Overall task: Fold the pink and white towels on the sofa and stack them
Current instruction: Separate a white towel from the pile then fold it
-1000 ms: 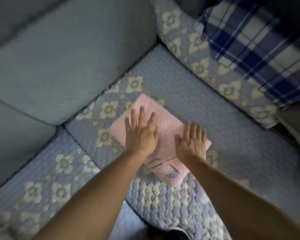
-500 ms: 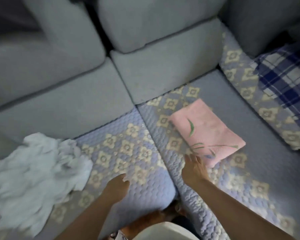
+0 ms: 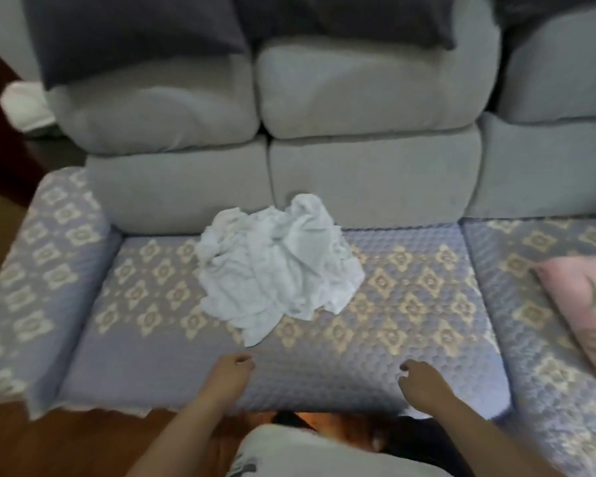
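Observation:
A crumpled white towel (image 3: pixel 276 266) lies in a heap on the middle of the sofa seat (image 3: pixel 410 339). The folded pink towel (image 3: pixel 585 304) with a green leaf print lies flat on the neighbouring seat at the far right, partly cut off by the frame edge. My left hand (image 3: pixel 229 371) hovers over the seat's front part, just below the white towel's lowest corner, fingers loosely curled and holding nothing. My right hand (image 3: pixel 422 383) hovers to the right of it, also loosely curled and holding nothing. Neither hand touches a towel.
Grey back cushions (image 3: pixel 358 132) rise behind the seat, with dark pillows (image 3: pixel 135 32) on top. A patterned armrest (image 3: pixel 45 256) bounds the seat on the left. Wooden floor (image 3: pixel 66 442) shows below the seat's front edge. A white object (image 3: pixel 25 105) sits beyond the armrest.
Both hands left the folded pink towel and moved left. The view swung left, so the white towel now lies centred ahead and the pink towel sits at the right edge.

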`<state>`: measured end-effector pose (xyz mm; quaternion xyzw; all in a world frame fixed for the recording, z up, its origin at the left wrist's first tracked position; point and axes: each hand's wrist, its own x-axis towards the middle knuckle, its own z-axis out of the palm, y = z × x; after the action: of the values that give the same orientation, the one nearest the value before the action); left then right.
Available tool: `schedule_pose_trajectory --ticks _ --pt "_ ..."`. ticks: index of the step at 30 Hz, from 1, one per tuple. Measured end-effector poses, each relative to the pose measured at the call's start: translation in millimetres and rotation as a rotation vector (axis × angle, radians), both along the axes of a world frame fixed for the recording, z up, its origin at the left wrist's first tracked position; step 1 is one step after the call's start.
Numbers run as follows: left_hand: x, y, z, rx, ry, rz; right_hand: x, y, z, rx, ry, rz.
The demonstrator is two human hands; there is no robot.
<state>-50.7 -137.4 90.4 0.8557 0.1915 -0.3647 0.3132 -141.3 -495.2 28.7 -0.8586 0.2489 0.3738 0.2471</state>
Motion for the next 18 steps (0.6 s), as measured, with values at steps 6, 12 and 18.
schedule_pose_trajectory --ticks 6,12,18 --pt "4.7 107.9 -14.0 0.000 0.063 0.313 47.3 68.4 3.0 0.040 0.051 0.115" --pt "-23.4 121.2 -4.0 0.002 0.107 0.520 123.1 97.1 -17.9 0.042 0.120 0.175" --pt "-7.8 128.7 -8.8 -0.046 0.131 0.566 189.1 143.7 -25.0 0.054 0.128 0.295"
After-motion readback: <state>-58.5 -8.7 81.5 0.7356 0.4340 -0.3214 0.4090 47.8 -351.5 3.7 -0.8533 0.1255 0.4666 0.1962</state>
